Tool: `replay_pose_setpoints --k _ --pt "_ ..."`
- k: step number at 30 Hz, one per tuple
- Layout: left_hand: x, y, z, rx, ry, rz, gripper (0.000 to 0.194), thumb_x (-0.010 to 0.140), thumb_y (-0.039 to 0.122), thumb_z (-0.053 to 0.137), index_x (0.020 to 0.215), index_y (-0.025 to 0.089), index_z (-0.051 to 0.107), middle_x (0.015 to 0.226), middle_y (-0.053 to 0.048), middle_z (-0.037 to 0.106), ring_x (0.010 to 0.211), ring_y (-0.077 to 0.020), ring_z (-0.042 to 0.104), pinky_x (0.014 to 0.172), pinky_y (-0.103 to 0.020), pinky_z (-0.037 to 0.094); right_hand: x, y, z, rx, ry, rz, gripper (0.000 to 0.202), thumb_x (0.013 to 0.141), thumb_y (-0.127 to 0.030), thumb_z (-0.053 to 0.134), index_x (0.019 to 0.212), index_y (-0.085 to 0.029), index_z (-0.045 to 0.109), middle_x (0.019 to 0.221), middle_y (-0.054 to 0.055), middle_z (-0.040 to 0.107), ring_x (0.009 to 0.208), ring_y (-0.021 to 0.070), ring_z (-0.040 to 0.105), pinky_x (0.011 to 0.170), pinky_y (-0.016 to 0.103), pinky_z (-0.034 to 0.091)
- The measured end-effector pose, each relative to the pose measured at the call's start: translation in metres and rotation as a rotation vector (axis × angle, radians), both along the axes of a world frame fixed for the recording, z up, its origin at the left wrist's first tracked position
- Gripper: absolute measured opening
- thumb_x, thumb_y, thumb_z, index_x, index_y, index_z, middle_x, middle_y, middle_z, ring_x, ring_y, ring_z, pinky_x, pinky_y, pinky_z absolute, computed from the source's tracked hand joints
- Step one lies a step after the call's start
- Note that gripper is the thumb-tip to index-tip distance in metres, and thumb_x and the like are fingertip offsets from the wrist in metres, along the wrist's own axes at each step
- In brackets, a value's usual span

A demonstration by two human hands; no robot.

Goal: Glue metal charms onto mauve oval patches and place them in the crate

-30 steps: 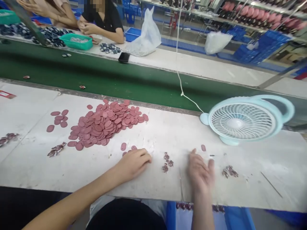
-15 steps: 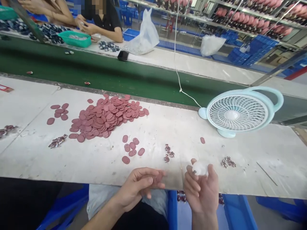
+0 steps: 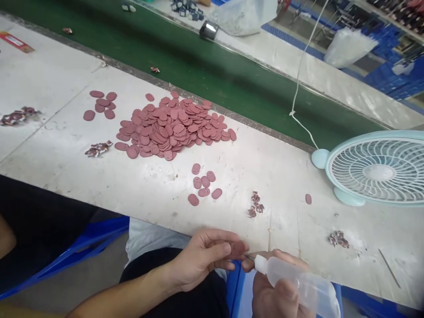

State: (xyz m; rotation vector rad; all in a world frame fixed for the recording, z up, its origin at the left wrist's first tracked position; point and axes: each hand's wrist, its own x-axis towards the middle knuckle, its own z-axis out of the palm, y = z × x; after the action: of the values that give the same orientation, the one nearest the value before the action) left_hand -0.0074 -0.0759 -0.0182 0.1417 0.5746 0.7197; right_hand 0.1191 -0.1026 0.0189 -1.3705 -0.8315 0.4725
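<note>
Between its thumb and fingers, my left hand (image 3: 202,260) pinches a reddish oval disc (image 3: 237,250) near the table's front edge. My right hand (image 3: 278,282) is wrapped round a translucent squeeze bottle (image 3: 300,280) with a white cap, whose thin metal tip points left and meets the disc's right edge. A small group of similar discs (image 3: 203,191) lies beyond my left hand. Small shiny dark-red pieces (image 3: 256,205) sit just beyond both hands. Farther back is a large heap of reddish discs (image 3: 172,128).
At the right stands a light-blue fan (image 3: 379,171), its white cord (image 3: 298,88) crossing the green belt (image 3: 185,62). A thin rod (image 3: 389,268) and more small pieces (image 3: 338,239) lie at the right. Blue bins (image 3: 247,287) are below the table edge.
The view has shifted and tilted. My right hand has turned and moved toward my left, bringing the bottle's tip to the disc. The people across the belt are out of view.
</note>
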Motion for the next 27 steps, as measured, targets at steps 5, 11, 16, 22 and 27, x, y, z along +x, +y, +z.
replay_pose_setpoints --k 5,11,16,22,27 --pt "-0.0034 -0.0002 -0.0012 0.008 0.013 0.024 0.027 0.078 0.031 0.085 0.102 0.020 0.080 0.113 -0.013 0.080 0.094 -0.0192 0.077 0.070 -0.020 0.058 -0.0044 0.0042 0.0011 0.004 -0.112 -0.016 0.016 0.091 -0.035 0.064 0.096 -0.021 0.069 0.070 0.005 0.064 0.048 0.0213 0.058 0.045 0.038 0.045" --pt "-0.0029 -0.0015 -0.0043 0.039 0.015 0.005 0.026 0.079 0.030 0.083 0.103 0.020 0.080 0.111 -0.012 0.080 0.097 -0.0196 0.076 0.070 -0.020 0.057 -0.0081 0.0016 -0.0004 -0.037 -0.107 -0.057 0.017 0.092 -0.037 0.064 0.099 -0.023 0.069 0.070 0.004 0.065 0.049 0.0221 0.058 0.048 0.041 0.046" --pt "-0.0021 -0.0005 -0.0053 0.068 0.017 -0.005 0.022 0.082 0.028 0.081 0.103 0.021 0.081 0.106 -0.010 0.081 0.092 -0.0182 0.076 0.071 -0.021 0.056 -0.0089 -0.0010 0.0032 -0.104 -0.107 -0.051 0.017 0.091 -0.041 0.066 0.100 -0.027 0.069 0.074 0.005 0.065 0.052 0.0228 0.059 0.050 0.043 0.047" --pt "-0.0038 0.0010 -0.0044 0.047 0.012 -0.006 0.024 0.081 0.031 0.082 0.103 0.022 0.081 0.110 -0.010 0.080 0.096 -0.0192 0.076 0.070 -0.020 0.057 -0.0054 -0.0005 0.0063 -0.072 -0.181 0.069 0.018 0.098 -0.043 0.056 0.104 -0.029 0.066 0.073 0.006 0.064 0.052 0.0239 0.057 0.045 0.043 0.047" --pt "-0.0045 -0.0005 -0.0045 0.040 0.014 0.009 0.024 0.080 0.030 0.083 0.102 0.021 0.081 0.108 -0.011 0.081 0.092 -0.0190 0.076 0.069 -0.021 0.057 -0.0087 -0.0008 0.0028 -0.058 -0.124 0.016 0.018 0.093 -0.041 0.062 0.105 -0.028 0.069 0.077 0.005 0.066 0.057 0.0243 0.060 0.050 0.043 0.048"
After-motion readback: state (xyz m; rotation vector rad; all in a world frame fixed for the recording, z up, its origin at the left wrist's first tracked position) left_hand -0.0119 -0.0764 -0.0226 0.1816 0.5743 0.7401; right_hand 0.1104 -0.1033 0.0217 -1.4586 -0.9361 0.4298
